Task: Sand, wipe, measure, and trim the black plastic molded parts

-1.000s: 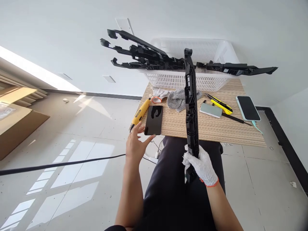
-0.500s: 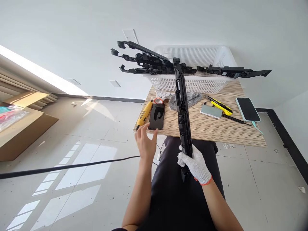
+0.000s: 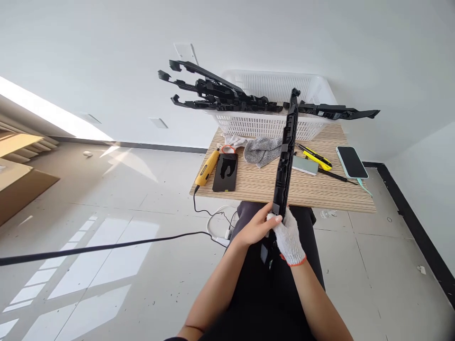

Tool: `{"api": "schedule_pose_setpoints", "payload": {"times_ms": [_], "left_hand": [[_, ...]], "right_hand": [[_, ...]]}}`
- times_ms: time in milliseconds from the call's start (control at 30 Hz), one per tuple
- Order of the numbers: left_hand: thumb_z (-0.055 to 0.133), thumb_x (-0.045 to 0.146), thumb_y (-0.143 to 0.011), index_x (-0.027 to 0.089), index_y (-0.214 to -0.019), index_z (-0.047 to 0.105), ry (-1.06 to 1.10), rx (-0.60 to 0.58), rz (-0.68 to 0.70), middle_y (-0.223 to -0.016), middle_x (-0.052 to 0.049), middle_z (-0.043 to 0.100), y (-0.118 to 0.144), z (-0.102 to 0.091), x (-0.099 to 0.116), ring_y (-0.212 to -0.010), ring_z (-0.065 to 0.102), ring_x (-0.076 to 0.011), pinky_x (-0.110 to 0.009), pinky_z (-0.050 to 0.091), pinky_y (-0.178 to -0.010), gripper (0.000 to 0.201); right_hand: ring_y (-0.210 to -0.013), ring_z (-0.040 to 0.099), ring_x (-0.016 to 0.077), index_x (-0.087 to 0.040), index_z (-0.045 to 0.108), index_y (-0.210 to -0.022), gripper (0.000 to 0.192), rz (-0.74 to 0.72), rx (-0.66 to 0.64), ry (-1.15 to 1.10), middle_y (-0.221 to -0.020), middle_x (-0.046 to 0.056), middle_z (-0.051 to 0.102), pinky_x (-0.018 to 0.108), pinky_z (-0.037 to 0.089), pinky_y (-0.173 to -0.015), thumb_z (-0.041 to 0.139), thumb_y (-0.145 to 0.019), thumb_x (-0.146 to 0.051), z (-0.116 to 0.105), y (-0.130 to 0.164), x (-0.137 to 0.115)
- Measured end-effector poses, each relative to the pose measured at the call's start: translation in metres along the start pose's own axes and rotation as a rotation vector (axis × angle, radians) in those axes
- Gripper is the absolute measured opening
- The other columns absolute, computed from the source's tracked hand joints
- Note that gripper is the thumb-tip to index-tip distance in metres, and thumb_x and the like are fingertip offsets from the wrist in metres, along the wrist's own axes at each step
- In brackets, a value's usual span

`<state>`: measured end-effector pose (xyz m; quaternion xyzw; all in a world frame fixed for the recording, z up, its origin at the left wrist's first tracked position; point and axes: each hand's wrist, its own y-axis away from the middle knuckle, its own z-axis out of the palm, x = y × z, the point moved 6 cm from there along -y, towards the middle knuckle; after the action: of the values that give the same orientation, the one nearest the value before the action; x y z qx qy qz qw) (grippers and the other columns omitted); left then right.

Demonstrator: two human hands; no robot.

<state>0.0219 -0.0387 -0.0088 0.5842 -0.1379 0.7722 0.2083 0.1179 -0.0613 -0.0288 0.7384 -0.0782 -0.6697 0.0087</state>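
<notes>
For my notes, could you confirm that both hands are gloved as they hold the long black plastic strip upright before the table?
Not quite: the head view shows only the right hand in a white knit glove; the left hand is bare. Both hold the long black plastic strip upright.

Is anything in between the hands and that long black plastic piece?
Nothing visible. The gloved right hand is wrapped around the lower end of the long black piece, and the bare left hand touches it right beside the glove. Only the glove's fabric separates the right hand from the plastic.
</notes>
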Motion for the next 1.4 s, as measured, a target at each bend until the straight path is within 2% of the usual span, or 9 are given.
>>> {"api": "schedule_pose_setpoints", "payload": {"times_ms": [167, 367, 500, 633, 733, 867, 1100, 1267, 1400], "left_hand": [[0.066, 0.042, -0.089, 0.019, -0.123, 0.071, 0.212, 0.149, -0.038, -0.127, -0.01, 0.07, -0.003, -0.01, -0.005, -0.122, 0.061, -0.0293, -0.037, 0.045, -0.105, 0.042], [0.068, 0.054, -0.086, 0.017, -0.118, 0.07, 0.443, 0.291, -0.072, -0.11, -0.011, 0.075, -0.012, -0.017, -0.015, -0.109, 0.069, -0.0286, -0.039, 0.051, -0.095, 0.049], [0.07, 0.058, -0.083, 0.018, -0.113, 0.066, 0.463, 0.378, -0.122, -0.099, -0.008, 0.075, -0.016, -0.019, -0.021, -0.095, 0.072, -0.0241, -0.037, 0.056, -0.086, 0.051], [0.071, 0.057, -0.082, 0.021, -0.106, 0.058, 0.405, 0.426, -0.07, -0.09, -0.002, 0.071, -0.029, -0.015, -0.01, -0.072, 0.07, -0.0162, -0.032, 0.058, -0.07, 0.045], [0.066, 0.057, -0.086, 0.022, -0.101, 0.053, 0.359, 0.421, 0.0, -0.087, 0.001, 0.068, -0.046, -0.01, 0.005, -0.063, 0.065, -0.0116, -0.028, 0.056, -0.063, 0.041], [0.065, 0.056, -0.086, 0.021, -0.1, 0.052, 0.271, 0.393, -0.015, -0.094, -0.002, 0.069, -0.064, -0.011, 0.022, -0.065, 0.064, -0.0115, -0.025, 0.052, -0.058, 0.04], [0.057, 0.049, -0.089, 0.02, -0.116, 0.056, 0.417, 0.223, -0.062, -0.105, -0.008, 0.071, -0.064, -0.011, 0.02, -0.083, 0.07, -0.0197, -0.03, 0.054, -0.069, 0.04], [0.056, 0.051, -0.091, 0.018, -0.111, 0.061, 0.416, 0.32, -0.09, -0.108, -0.008, 0.072, -0.064, -0.015, 0.01, -0.088, 0.071, -0.0222, -0.037, 0.056, -0.082, 0.038], [0.052, 0.053, -0.095, 0.018, -0.111, 0.065, 0.34, 0.379, -0.137, -0.102, -0.008, 0.074, -0.065, -0.014, 0.007, -0.095, 0.071, -0.0242, -0.037, 0.055, -0.087, 0.04]], "right_hand": [[-0.107, 0.069, 0.0256, -0.023, 0.064, -0.13, 0.045, -0.054, 0.035, 0.152, -0.118, 0.009, 0.071, 0.036, 0.057, -0.085, 0.056, -0.091, -0.045, 0.01, -0.011, -0.009], [-0.079, 0.068, 0.0201, -0.023, 0.069, -0.12, 0.043, -0.044, -0.087, 0.112, -0.09, 0.004, 0.073, 0.03, 0.054, -0.068, 0.061, -0.089, -0.051, 0.007, -0.001, -0.01], [-0.058, 0.058, 0.0136, -0.017, 0.069, -0.09, 0.041, -0.006, 0.24, -0.048, -0.068, 0.002, 0.065, 0.025, 0.046, -0.053, 0.057, -0.089, -0.056, -0.026, -0.018, -0.023], [-0.072, 0.064, 0.0164, -0.018, 0.069, -0.103, 0.044, -0.167, 0.466, 0.127, -0.084, 0.005, 0.07, 0.029, 0.052, -0.067, 0.05, -0.09, -0.056, -0.058, -0.073, -0.072], [-0.1, 0.065, 0.0245, -0.023, 0.072, -0.11, 0.037, -0.215, 0.393, 0.644, -0.109, 0.008, 0.071, 0.042, 0.049, -0.091, 0.051, -0.09, -0.046, -0.06, -0.124, -0.106], [-0.118, 0.058, 0.0328, -0.023, 0.069, -0.124, 0.043, -0.159, 0.255, 1.008, -0.13, 0.012, 0.065, 0.047, 0.046, -0.096, 0.057, -0.085, -0.037, -0.053, -0.167, -0.104], [-0.137, 0.043, 0.0337, -0.026, 0.067, -0.127, 0.047, -0.234, 0.17, 1.16, -0.146, 0.007, 0.055, 0.051, 0.032, -0.112, 0.063, -0.08, -0.029, -0.052, -0.172, -0.064], [-0.131, 0.047, 0.0329, -0.028, 0.068, -0.121, 0.044, -0.219, 0.235, 1.189, -0.131, 0.005, 0.066, 0.059, 0.025, -0.111, 0.058, -0.078, -0.02, -0.052, -0.163, -0.07], [-0.115, 0.057, 0.0294, -0.028, 0.068, -0.123, 0.045, -0.213, 0.211, 1.113, -0.117, 0.006, 0.071, 0.054, 0.033, -0.107, 0.058, -0.08, -0.019, -0.043, -0.16, -0.081]]}}
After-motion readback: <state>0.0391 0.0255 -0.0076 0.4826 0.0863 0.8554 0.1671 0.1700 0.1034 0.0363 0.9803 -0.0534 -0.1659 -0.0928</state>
